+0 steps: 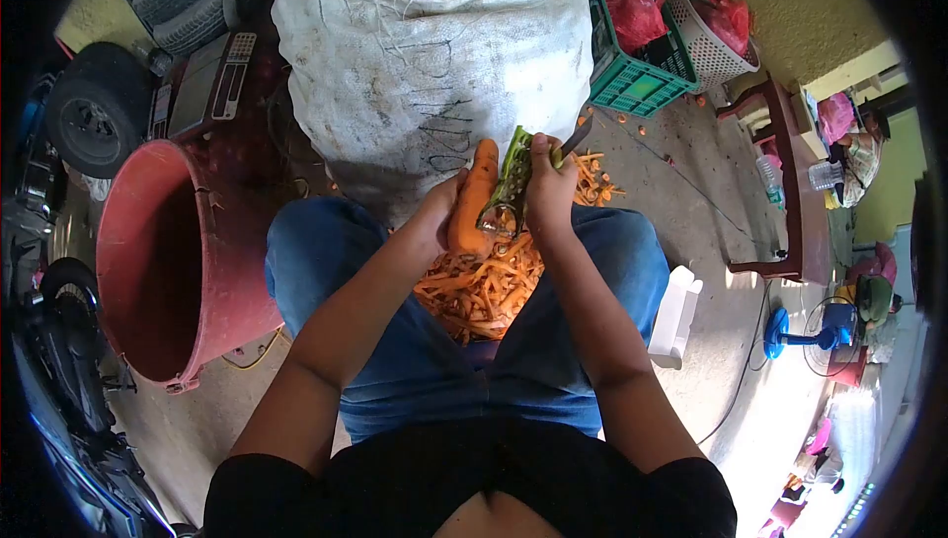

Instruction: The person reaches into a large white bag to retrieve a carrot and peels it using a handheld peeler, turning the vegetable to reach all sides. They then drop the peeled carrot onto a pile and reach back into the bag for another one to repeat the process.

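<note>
My left hand (pixel 438 210) is closed around a large orange carrot (pixel 478 194), which stands nearly upright with dark marks near its top. In my right hand (pixel 553 183) is a green peeler (pixel 513 171) with holes along its body and a metal end close beside the carrot. A dark, blade-like piece (pixel 577 136) juts out past the right hand on its far side. Orange carrot peelings (pixel 481 293) lie heaped between my knees, below both hands.
A bulky white woven sack (pixel 434 64) stands right in front. To the left, a red barrel (pixel 237 252) lies with its mouth toward me, near a tyre (pixel 97 114). On the right are a green crate (pixel 642 84), a wooden bench (pixel 780 178) and a blue fan (pixel 835 327).
</note>
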{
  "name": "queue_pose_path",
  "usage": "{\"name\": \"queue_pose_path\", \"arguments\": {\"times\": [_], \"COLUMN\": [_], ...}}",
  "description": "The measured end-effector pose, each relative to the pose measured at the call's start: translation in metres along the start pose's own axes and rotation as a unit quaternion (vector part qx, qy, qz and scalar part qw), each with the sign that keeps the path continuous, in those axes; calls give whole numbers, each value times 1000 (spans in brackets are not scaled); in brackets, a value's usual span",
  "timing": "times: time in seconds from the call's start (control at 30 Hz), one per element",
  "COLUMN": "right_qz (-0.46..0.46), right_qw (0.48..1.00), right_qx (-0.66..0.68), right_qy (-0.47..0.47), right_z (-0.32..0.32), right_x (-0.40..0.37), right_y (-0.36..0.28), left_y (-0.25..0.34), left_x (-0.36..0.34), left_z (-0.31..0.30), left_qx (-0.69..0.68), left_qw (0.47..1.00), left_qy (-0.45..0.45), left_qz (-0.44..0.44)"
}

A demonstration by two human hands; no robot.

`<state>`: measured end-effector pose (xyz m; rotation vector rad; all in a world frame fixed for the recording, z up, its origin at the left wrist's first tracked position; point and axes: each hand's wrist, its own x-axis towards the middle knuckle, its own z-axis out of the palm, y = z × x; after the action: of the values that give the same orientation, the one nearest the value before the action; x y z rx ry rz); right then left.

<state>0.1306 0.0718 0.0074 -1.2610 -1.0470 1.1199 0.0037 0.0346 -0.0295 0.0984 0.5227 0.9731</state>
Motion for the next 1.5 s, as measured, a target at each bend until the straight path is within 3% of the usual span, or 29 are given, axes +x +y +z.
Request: {"name": "queue_pose_path", "arguments": {"times": [0.1, 0.17, 0.33, 0.4, 0.43, 0.47, 0.5, 0.53, 0.57, 0.63, 0.67, 0.7, 0.77, 0.83, 0.9, 0.97, 1.0, 1.03, 1.1, 1.17, 1.23, 1.3, 1.37, 1.4, 1.47, 1.5], "right_qz": [33, 8, -70, -149, -154, -63, -68, -181, -180, -50, -73, -75, -71, -39, 30, -26, -85, -85, -87, -103, -174, -97, -67, -66, -39, -40], "right_qw": [998, 998, 986, 971, 952, 949, 927, 904, 903, 953, 961, 962, 977, 992, 999, 993, 988, 988, 991, 981, 955, 930, 931, 930, 965, 966], "right_qx": [53, 8, -151, -177, -233, -259, -287, -268, -268, -108, -36, -39, 3, 69, 36, -100, -123, -122, -98, -164, -217, -269, -204, -203, 23, 19], "right_qy": [-31, -59, -24, 63, 124, 168, 230, 279, 282, 279, 265, 261, 200, 103, 5, -53, -46, -48, -37, -28, 107, 233, 296, 300, 257, 253], "right_z": [7, 8, 6, -3, -16, -30, -44, -54, -64, -69, -64, -57, -42, -25, -5, 4, 10, 11, 12, 8, -6, -37, -64, -68, -72, -67], "right_x": [-10, -13, -10, 10, 29, 50, 66, 75, 81, 83, 78, 72, 57, 33, -4, -21, -26, -25, -21, -17, 12, 51, 70, 70, 71, 67], "right_y": [-2, 4, 7, 14, 11, 11, 11, 14, 17, 6, 6, 6, 7, 11, -15, -10, -4, -1, 2, -3, 7, 5, -7, -8, -11, -13], "left_y": [-5, -6, -4, -2, -6, -12, -16, -12, -8, 1, 1, 0, -1, -3, 0, -2, -2, -3, -5, -5, -7, -13, -16, -16, -13, -11], "left_x": [7, 4, -10, -16, -19, -22, -27, -35, -36, -34, -30, -26, -20, -15, -13, -3, -2, -2, -4, -8, -16, -31, -37, -36, -29, -26], "left_z": [7, 8, 17, 19, 21, 24, 28, 37, 35, 32, 31, 33, 34, 28, 34, 14, 10, 6, 5, 10, 21, 33, 38, 36, 27, 31], "left_qx": [2, 3, 45, 183, 184, 203, 223, 291, 292, 130, 174, 170, 191, 147, 54, 43, 32, 32, 93, 141, 191, 230, 251, 230, 179, 174], "left_qw": [996, 996, 994, 978, 978, 975, 972, 954, 953, 980, 980, 981, 964, 977, 990, 994, 996, 996, 988, 984, 976, 967, 961, 966, 973, 974], "left_qy": [84, 84, 97, 60, 60, 49, 38, 37, 36, -61, 14, 14, 182, 148, 129, 104, 79, 80, 116, 96, 73, 28, 28, -8, -75, -76], "left_qz": [37, 32, 11, -80, -81, -72, -62, -68, -70, -137, -90, -86, -33, -36, 3, 8, 13, 14, -34, -50, -69, -101, -111, -119, -124, -122]}}
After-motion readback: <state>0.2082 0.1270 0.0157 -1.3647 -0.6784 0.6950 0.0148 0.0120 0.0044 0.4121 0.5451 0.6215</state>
